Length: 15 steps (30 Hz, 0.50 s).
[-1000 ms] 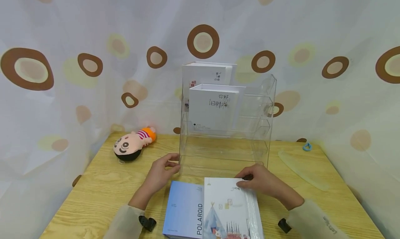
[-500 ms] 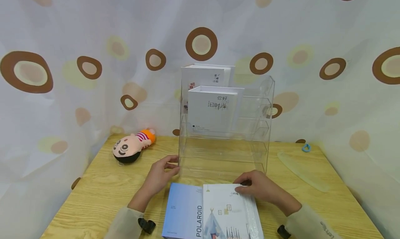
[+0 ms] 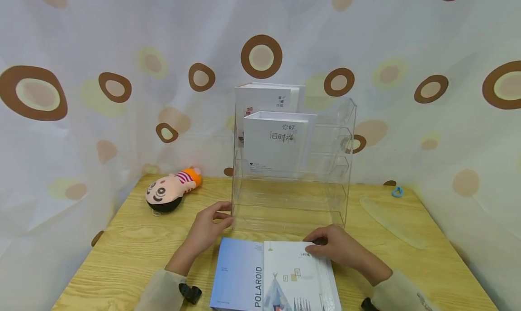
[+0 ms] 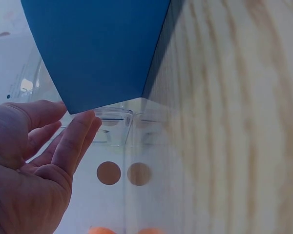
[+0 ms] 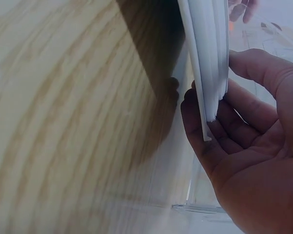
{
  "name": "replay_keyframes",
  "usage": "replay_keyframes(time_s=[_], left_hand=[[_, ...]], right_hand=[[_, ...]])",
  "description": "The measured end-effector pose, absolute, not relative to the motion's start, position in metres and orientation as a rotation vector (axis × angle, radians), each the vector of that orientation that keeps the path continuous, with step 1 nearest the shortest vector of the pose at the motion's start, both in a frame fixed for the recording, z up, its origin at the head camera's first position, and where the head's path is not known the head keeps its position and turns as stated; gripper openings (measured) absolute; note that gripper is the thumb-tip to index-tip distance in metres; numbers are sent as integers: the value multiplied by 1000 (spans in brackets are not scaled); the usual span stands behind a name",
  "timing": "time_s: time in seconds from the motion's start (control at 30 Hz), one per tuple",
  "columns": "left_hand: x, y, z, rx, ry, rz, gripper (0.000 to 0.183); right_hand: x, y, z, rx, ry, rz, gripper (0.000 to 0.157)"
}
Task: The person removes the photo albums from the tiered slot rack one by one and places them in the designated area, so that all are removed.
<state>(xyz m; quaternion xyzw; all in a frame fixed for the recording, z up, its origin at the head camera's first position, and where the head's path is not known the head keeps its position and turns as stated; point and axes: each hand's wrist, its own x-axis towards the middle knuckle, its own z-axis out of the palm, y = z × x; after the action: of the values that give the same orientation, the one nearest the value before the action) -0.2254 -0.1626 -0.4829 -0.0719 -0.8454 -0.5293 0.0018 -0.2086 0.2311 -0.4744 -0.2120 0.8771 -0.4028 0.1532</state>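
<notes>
My right hand [image 3: 335, 247] grips the far right corner of a white book [image 3: 295, 275] with a tent drawing, thumb on the cover and fingers underneath. In the right wrist view its page edges [image 5: 207, 63] stand between thumb and fingers. A blue book [image 3: 238, 275] lettered POLAROID lies directly to its left, the white cover along its right side. My left hand [image 3: 208, 225] has its fingertips at the lower left side of a clear acrylic rack [image 3: 291, 216], fingers loosely extended. The left wrist view shows the blue book's corner [image 4: 97, 58] overlapping those fingertips.
Two white books stand in the rack's upper tiers, the front book [image 3: 277, 143] lower than the rear book [image 3: 266, 96]. A plush doll [image 3: 172, 191] lies back left on the wooden table [image 3: 134, 252]. A blue ring-like item [image 3: 397, 192] and a pale curved strip [image 3: 390, 223] lie right.
The white book's far edge has come slightly down and toward me, with my right hand on it. My left hand stays at the rack. The head view has shifted slightly.
</notes>
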Motion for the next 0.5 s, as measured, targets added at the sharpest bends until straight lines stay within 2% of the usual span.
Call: replay_keyframes(time_s=[0.5], left_hand=[[-224, -162, -482, -219, -2649, -1663, 42]], right_hand=[[-206, 229, -476, -576, 2531, -1178, 24]])
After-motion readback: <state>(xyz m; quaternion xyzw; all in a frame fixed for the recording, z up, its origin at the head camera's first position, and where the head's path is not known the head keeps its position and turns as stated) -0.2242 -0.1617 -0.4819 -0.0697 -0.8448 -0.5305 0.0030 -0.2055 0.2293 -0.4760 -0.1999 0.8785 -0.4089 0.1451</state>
